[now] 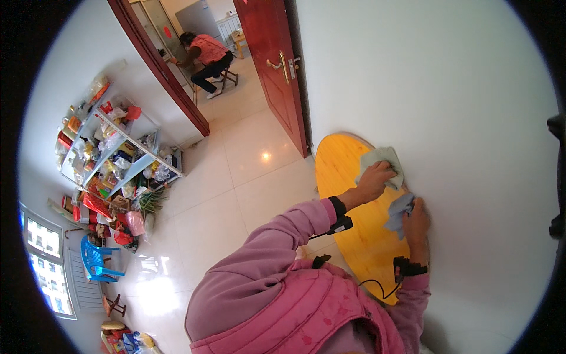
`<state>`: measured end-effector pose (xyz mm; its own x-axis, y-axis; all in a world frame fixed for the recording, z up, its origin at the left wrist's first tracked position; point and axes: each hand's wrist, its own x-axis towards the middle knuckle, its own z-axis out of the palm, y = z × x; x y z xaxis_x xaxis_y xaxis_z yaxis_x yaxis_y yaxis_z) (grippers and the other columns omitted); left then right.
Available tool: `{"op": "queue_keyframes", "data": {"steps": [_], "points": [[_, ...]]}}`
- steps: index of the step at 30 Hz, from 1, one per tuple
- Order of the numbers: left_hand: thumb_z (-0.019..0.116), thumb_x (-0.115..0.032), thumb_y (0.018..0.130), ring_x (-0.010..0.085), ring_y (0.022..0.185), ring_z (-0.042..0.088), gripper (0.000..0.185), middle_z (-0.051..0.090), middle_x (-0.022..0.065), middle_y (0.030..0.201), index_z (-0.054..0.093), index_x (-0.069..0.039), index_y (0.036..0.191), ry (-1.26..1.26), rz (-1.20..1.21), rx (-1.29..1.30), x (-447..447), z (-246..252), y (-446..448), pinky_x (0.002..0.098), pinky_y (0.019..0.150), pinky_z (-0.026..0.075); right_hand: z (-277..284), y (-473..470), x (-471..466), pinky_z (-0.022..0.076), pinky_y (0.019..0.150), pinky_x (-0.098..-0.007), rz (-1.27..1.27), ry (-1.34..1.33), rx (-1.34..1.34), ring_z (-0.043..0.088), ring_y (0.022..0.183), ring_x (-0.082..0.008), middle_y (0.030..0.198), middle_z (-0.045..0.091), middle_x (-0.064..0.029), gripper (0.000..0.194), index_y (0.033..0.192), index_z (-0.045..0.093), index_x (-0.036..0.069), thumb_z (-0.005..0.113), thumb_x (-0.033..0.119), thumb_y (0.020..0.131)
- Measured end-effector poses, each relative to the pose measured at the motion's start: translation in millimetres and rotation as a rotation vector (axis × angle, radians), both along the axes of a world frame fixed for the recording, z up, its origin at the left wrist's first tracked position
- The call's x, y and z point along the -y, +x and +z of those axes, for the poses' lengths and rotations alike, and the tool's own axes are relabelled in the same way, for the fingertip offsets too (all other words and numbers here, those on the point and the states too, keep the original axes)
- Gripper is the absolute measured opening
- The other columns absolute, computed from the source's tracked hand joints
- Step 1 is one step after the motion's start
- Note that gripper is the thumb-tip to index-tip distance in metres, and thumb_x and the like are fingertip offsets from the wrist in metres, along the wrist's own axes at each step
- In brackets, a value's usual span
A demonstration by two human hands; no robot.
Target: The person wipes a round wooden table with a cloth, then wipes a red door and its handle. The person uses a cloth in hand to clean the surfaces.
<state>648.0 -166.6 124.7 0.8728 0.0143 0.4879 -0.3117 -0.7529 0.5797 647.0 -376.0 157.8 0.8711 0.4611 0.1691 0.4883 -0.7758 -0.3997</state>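
Observation:
A round yellow wooden board, seemingly a tabletop (pixel 340 177), stands close against the white wall. My left hand (pixel 372 180) grips a pale green cloth (pixel 381 155) at the board's upper edge, near the wall. Lower down, my right hand (pixel 416 221) has its fingers closed on a blue-grey cloth (pixel 399 211) beside the board's wall-side edge. Each wrist wears a black band with a small device, and a thin black cable hangs by the right one. The palms and some fingertips are hidden.
An open red door (pixel 276 79) stands beyond the board. Through the doorway a person (pixel 210 55) sits on a folding stool. Metal shelves (pixel 141 152) packed with bags and a blue plastic chair (pixel 93 259) line the left side of the tiled floor.

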Motion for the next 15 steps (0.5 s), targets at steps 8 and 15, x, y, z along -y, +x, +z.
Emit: {"op": "queue_keyframes", "data": {"steps": [8, 15], "points": [[0.051, 0.004, 0.072, 0.0383, 0.110, 0.049, 0.041, 0.053, 0.0203, 0.116, 0.063, -0.006, 0.110, 0.147, 0.011, -0.007, 0.0, 5.2, 5.5, 0.0443, 0.090, 0.044, -4.4, 10.4, -5.6, 0.0478, 0.073, -0.0486, -0.049, -0.052, -0.063, 0.060, 0.087, -0.0424, 0.095, 0.062, -0.0245, 0.041, 0.112, 0.039, 0.002, 0.064, 0.008, 0.079], [0.055, 0.006, 0.072, 0.0379, 0.117, 0.045, 0.046, 0.050, 0.0184, 0.124, 0.062, -0.008, 0.115, 0.136, -0.080, -0.102, 8.6, 12.8, -3.1, 0.0432, 0.093, 0.043, -10.0, 19.2, -16.1, 0.0474, 0.071, -0.0493, -0.014, 0.060, 0.026, 0.061, 0.084, -0.0413, 0.090, 0.063, -0.0233, 0.041, 0.107, 0.040, 0.004, 0.066, 0.009, 0.076]]}}
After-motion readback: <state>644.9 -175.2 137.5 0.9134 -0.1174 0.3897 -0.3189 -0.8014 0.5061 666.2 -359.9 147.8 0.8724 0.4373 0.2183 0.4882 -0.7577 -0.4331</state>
